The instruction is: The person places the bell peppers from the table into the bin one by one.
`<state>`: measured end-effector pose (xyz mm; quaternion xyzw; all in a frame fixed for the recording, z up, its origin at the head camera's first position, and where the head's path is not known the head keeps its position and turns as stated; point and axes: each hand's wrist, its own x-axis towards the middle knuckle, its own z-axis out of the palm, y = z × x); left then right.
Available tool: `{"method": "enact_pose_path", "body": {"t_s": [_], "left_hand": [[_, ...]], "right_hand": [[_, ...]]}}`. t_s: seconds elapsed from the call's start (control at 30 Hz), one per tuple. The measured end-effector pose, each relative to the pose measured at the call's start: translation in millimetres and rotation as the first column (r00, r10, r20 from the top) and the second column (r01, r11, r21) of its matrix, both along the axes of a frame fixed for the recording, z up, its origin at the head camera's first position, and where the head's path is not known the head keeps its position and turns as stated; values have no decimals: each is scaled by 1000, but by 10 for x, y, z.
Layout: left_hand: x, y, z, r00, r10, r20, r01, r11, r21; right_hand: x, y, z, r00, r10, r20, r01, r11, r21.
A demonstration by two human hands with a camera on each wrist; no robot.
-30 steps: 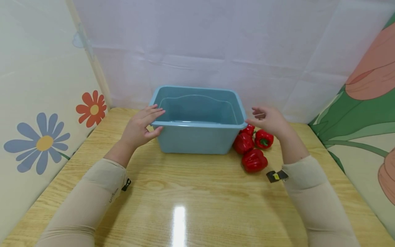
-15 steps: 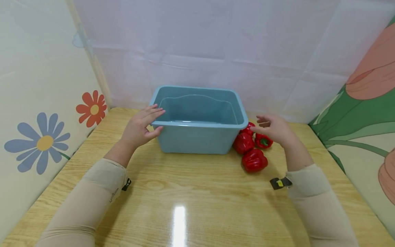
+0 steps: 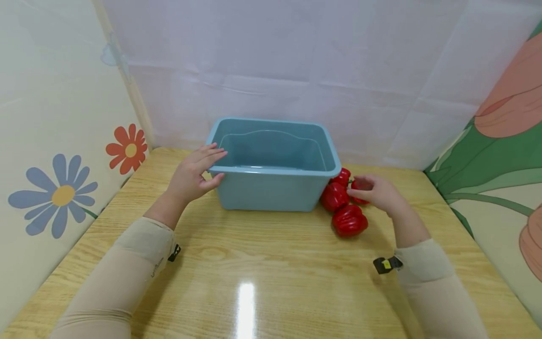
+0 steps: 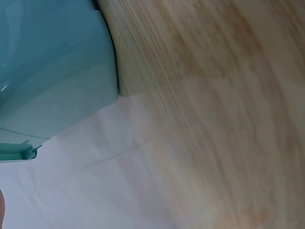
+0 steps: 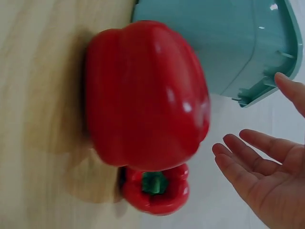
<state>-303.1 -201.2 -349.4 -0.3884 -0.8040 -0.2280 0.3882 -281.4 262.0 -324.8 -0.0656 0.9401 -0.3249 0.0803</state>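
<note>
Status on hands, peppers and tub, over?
Left hand at blue tub, left end. Right hand empty, near red peppers. Nothing visibly blocking right hand.

Screened-off work corner: wooden table [image 3: 292, 268], pale sheet [image 3: 271, 61], flower-print panels [image 3: 46, 117].

Beneath the left fingers [image 3: 213, 159] and right fingers [image 5: 264, 142] spreads a yellowish wood-grain tabletop [image 3: 271, 249], with a white glare streak [image 3: 245, 306] on its near side. Beyond the fingers is a creased, whitish sheet [image 3: 271, 56]. Left of them are a printed blue flower [image 3: 62, 195] and, nearer, a red flower [image 3: 131, 150]; right, pink petals [image 3: 504, 103] and green leaves [image 3: 478, 160].
</note>
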Motion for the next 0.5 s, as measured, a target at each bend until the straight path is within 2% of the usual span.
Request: {"method": "enact_pose_path", "body": {"t_s": [0.5], "left_hand": [[-6,2,-6,1000,3,2,-3,1000,-4]], "right_hand": [[35,99,-295,998,17,65,-16,1000,-8]]}}
